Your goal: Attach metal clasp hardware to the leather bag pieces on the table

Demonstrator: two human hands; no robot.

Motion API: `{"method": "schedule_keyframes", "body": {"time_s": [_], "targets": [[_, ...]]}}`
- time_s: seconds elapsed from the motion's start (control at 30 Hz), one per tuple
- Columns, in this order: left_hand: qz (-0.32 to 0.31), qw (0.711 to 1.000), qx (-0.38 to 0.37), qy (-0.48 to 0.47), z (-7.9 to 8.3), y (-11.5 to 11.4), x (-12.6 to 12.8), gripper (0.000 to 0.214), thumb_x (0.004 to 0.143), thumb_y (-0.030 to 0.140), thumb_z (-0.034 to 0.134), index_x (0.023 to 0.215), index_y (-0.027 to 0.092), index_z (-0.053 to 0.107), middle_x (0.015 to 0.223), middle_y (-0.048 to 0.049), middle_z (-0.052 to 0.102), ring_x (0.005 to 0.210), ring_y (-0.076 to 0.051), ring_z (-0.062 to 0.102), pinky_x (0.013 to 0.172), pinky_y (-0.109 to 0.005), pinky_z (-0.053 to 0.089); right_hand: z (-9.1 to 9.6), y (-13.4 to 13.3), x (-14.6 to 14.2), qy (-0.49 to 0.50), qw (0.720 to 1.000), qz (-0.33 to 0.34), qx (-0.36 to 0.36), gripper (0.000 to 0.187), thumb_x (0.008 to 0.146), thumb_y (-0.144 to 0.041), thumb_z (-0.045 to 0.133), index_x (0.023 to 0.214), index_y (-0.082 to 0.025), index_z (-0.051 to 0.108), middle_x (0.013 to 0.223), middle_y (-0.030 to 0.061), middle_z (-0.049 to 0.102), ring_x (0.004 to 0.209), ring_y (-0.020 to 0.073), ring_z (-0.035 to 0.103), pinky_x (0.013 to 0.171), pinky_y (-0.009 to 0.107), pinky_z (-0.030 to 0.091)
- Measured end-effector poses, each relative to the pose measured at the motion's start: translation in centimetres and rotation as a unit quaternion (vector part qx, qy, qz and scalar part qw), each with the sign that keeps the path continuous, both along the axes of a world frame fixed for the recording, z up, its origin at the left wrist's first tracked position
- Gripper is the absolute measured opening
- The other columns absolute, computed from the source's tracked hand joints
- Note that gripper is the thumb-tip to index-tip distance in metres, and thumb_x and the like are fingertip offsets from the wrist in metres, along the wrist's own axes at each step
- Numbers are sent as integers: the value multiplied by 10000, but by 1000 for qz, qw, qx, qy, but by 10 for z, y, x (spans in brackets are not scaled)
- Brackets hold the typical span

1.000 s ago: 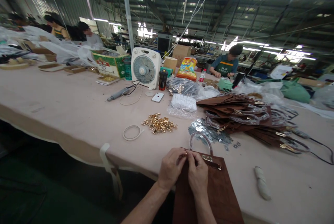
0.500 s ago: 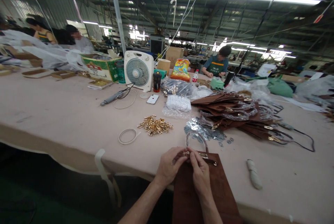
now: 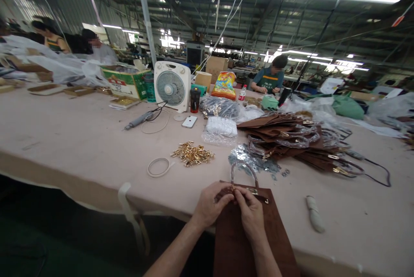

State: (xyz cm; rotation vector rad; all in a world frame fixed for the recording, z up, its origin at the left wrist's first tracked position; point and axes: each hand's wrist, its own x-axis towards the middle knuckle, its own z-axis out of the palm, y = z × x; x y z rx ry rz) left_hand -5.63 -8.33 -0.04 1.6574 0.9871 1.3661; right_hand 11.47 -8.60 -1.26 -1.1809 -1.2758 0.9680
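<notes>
A brown handbag [image 3: 271,234] lies over the table's front edge, its wrapped handle [image 3: 245,165] standing up at the top. Near its top left corner, my left hand [image 3: 208,206] pinches a small gold metal fitting [image 3: 232,187] between thumb and fingers. My right hand [image 3: 250,216] is closed too, its fingertips meeting the same fitting from the right. The fingers partly cover the piece. Right of my fingers, a brown strap [image 3: 260,198] with a gold end piece lies across the bag beside a gold plate [image 3: 251,191].
Ahead lie a heap of gold fittings [image 3: 192,154], a tape roll [image 3: 158,167] and scattered silver plates [image 3: 249,158]. Stacked brown bags [image 3: 297,139] are at the right, with a pale wrapped bundle [image 3: 314,214] nearer. A fan [image 3: 171,87], phone [image 3: 189,122] and corded tool [image 3: 139,120] sit farther back. A co-worker [image 3: 270,76] sits opposite.
My fingertips have shifted slightly and turned the small gold fitting between them. The right hand has moved a little. The handbag stays in place.
</notes>
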Motion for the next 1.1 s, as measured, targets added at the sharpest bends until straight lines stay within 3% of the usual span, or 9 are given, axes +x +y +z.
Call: {"method": "schedule_keyframes", "body": {"time_s": [0.13,0.2,0.33,0.47,0.63,0.83,1.0,1.1], "targets": [[-7,1000,-10,-22,-3,2,0,223,975,293,692,1184,226,732,1041,-41,759,880,-163,735,841,-271,602,4,-1,-2,9,1000,12,0,364,919,-508,740,1083,-189,800,854,49,748,762,205,660,712,300,547],[-2,1000,-8,-24,-3,2,-1,217,984,296,679,1181,223,733,1066,-49,754,907,-167,733,848,-274,599,6,-3,-4,12,1000,20,1,353,915,-501,746,1084,-195,796,906,59,761,827,222,689,768,317,568],[14,1000,18,-14,-1,2,-2,215,1005,299,651,1191,237,738,1098,-55,742,989,-176,713,880,-280,584,6,-5,-8,34,999,-3,37,346,911,-470,751,1155,-224,766,1203,95,746,1118,273,693,993,397,561],[8,998,59,3,0,2,-3,215,1011,287,646,1197,237,743,1116,-67,747,1042,-191,698,938,-314,574,6,-6,-8,-14,995,-27,96,242,933,-419,735,1069,-227,789,1157,87,754,1129,262,681,1054,416,523],[5,996,85,7,-4,2,-2,243,1021,305,631,1226,238,744,1146,-88,741,1095,-208,690,987,-347,575,5,-7,-9,-44,990,-37,130,189,937,-387,739,1027,-228,787,1096,79,758,1083,257,684,981,396,551],[24,999,38,-14,-7,1,-1,292,978,361,697,1228,214,735,1091,-84,765,968,-195,728,893,-304,599,4,-9,-9,-73,989,-26,123,183,975,-386,690,1037,-224,749,1081,72,736,1054,243,678,977,387,531],[10,1000,14,-14,-2,1,-3,239,966,374,712,1132,218,784,1079,-72,792,1002,-203,738,938,-301,584,4,-7,-6,-92,986,-33,134,186,975,-401,676,971,-224,734,1132,86,700,1112,252,648,1024,406,493],[-8,999,-31,-17,-2,2,-3,255,967,394,705,1120,207,787,1050,-66,791,881,-178,746,840,-273,601,3,-7,-5,-114,985,-31,125,185,978,-404,666,975,-228,725,1196,94,669,1152,258,624,1048,416,473]]}}
